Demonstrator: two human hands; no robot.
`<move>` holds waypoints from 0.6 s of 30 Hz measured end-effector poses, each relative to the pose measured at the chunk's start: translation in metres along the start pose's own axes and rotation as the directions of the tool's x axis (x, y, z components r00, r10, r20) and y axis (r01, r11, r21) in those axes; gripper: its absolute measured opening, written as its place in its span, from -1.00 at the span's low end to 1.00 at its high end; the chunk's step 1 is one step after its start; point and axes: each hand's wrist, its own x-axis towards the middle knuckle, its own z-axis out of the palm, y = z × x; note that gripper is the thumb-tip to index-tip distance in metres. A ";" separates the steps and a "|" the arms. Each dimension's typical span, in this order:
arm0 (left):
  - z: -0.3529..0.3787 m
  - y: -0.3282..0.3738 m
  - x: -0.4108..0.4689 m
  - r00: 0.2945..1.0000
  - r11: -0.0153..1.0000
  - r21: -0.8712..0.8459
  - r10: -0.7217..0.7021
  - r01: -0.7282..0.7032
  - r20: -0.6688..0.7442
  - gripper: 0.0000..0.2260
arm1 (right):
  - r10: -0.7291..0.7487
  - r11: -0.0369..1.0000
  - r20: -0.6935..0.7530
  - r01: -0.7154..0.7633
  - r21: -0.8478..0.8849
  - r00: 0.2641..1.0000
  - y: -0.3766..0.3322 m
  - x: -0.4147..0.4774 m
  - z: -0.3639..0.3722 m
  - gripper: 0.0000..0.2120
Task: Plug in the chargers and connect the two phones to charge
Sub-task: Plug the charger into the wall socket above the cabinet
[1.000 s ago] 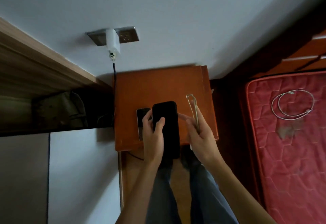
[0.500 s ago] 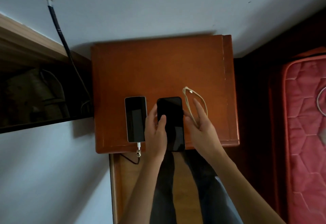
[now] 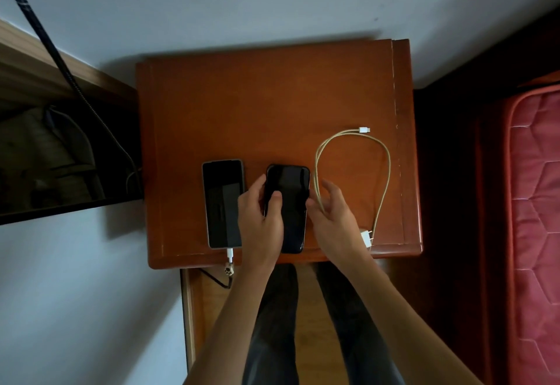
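Left hand [image 3: 260, 218] grips glossy black dark-screened phone [image 3: 291, 183]; right hand [image 3: 333, 221] pinches looped gold braided cable [image 3: 389, 169], white-tipped.

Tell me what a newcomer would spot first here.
Two dark phones lie side by side near the front of the orange nightstand: the plugged-in phone on the left, the second phone beside it gripped by the left hand. The right hand holds a gold cable that loops across the tabletop to a white charger at the front edge. A red mattress fills the right edge.
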 end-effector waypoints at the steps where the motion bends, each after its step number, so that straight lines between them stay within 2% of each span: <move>1: 0.001 0.000 -0.001 1.000 1.000 0.009 0.005 -0.005 -0.007 -0.64 | -0.012 1.000 0.000 0.012 0.000 1.000 0.001 0.001 0.000 -0.53; 5: 0.004 0.001 -0.005 1.000 0.997 0.069 0.024 -0.022 -0.017 -0.61 | -0.043 0.999 0.054 0.043 -0.007 0.998 0.000 -0.002 -0.001 -0.46; 9: 0.005 -0.001 -0.012 0.994 0.987 0.126 0.102 -0.098 -0.025 -0.60 | -0.099 0.991 0.041 0.102 -0.092 0.994 -0.004 -0.010 -0.011 -0.52; 13: 0.011 0.000 -0.026 0.970 0.950 0.207 0.242 -0.232 -0.024 -0.64 | -0.166 0.940 -0.072 0.136 -0.312 0.984 0.007 -0.025 -0.041 -0.56; 16: 0.019 0.002 -0.033 0.928 0.899 0.240 0.372 -0.367 0.025 -0.68 | -0.169 0.835 -0.062 0.109 -0.539 0.984 0.026 -0.039 -0.062 -0.51; 18: 0.025 0.002 -0.035 0.905 0.875 0.237 0.422 -0.423 0.058 -0.70 | -0.146 0.746 -0.041 0.083 -0.661 0.988 0.038 -0.043 -0.067 -0.55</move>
